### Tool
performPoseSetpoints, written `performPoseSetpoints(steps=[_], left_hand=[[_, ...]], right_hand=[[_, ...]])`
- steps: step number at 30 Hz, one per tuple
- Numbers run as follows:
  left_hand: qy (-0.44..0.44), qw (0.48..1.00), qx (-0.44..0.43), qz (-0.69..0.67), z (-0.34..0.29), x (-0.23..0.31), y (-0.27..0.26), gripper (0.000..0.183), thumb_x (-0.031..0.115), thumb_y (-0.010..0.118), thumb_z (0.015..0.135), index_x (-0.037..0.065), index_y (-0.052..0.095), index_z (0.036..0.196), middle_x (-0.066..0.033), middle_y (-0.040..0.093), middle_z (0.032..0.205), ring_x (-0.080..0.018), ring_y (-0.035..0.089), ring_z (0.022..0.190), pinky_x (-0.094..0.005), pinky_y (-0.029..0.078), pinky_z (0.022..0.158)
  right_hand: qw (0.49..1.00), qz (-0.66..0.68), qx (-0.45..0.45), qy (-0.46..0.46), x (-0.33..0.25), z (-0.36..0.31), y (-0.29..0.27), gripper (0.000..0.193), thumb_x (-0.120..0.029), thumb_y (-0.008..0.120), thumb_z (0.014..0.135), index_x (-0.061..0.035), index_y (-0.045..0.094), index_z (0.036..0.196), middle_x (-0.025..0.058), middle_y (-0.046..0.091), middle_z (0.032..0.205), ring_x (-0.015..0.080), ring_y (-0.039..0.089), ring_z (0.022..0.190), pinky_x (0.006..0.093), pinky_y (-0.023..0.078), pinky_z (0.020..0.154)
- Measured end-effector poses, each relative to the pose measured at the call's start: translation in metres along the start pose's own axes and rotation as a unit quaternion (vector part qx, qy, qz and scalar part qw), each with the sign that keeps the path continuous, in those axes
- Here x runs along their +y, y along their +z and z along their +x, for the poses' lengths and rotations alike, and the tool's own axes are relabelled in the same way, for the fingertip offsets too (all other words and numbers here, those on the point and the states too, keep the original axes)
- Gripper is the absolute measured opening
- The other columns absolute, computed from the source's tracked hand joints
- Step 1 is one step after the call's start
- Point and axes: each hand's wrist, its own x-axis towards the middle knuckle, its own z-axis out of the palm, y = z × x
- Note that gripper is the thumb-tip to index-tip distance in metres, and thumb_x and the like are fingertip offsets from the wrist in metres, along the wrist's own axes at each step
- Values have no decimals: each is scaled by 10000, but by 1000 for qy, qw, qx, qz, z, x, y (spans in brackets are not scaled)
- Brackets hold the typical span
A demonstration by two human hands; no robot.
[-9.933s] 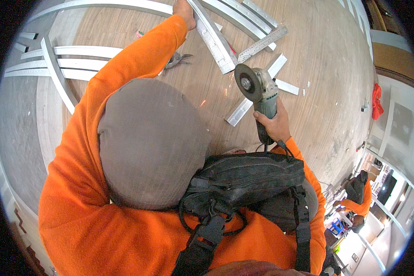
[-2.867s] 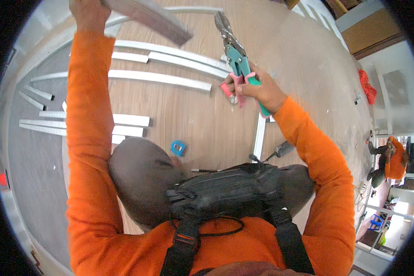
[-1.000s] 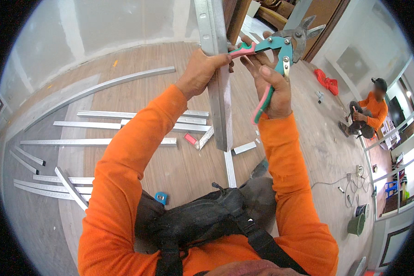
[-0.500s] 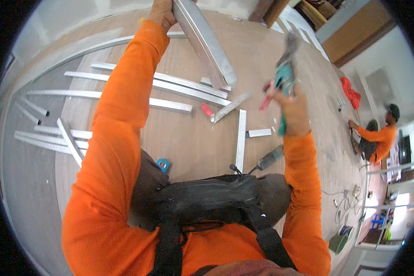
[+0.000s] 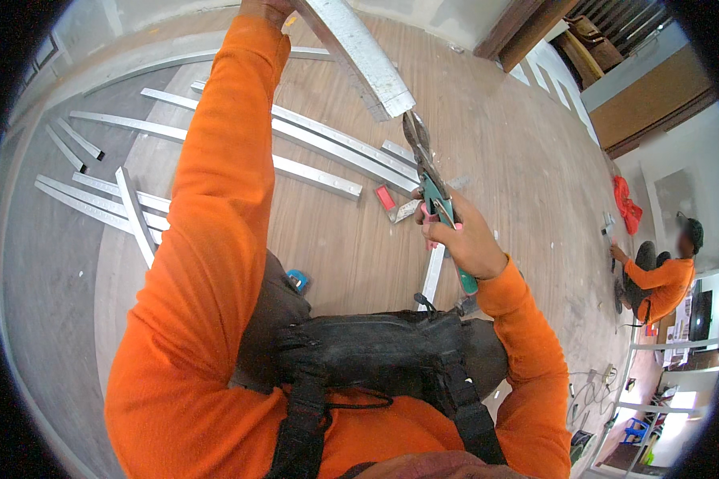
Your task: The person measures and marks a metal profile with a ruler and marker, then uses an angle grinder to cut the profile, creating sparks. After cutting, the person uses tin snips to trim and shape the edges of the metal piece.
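Observation:
My left hand (image 5: 268,9), at the top edge and partly cut off, grips a long galvanized metal channel (image 5: 359,60). The channel slants down toward the middle, its near end raised above the floor. In my right hand (image 5: 475,239) is a pair of tin snips (image 5: 433,185) with green and pink handles. The snips' dark blades are at the channel's near end, seemingly touching its corner; whether they bite into the metal I cannot tell. Below them on the floor lies a red-and-silver square (image 5: 386,199), partly behind the snips.
Several metal channels (image 5: 327,182) lie across the wood floor to the left, some crossing. A blue tape measure (image 5: 297,279) is by my left knee. A power tool (image 5: 466,305) shows partly near my right knee. Another person (image 5: 665,275) crouches at right, near a red cloth (image 5: 627,206).
My right hand has brought the snips left to the channel's near end. The channel has turned and its near end has risen farther away from me.

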Motion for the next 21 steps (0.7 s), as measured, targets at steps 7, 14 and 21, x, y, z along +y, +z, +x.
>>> performPoseSetpoints(steps=[7,14,21], left_hand=[[-2,999,-6,33,-4,-6,25,325,378,700,894,89,555,922,-41,559,753,-165,583,590,-348,540,563],[-2,999,-20,42,-7,-10,39,327,371,693,897,87,542,959,-47,561,760,-172,584,589,-363,542,559],[14,997,-51,62,-14,-9,49,319,365,688,905,97,534,983,-54,558,770,-176,584,597,-370,543,566]], right_hand=[[997,-42,24,-54,5,5,1,412,-205,665,878,-12,603,1237,130,648,889,230,614,782,356,508,751],[993,-99,50,-48,-2,3,3,324,-154,623,898,24,624,1168,96,615,883,172,578,769,319,486,747],[987,-131,73,-53,6,7,0,409,-225,650,894,31,601,1210,248,661,898,318,665,821,403,511,767]])
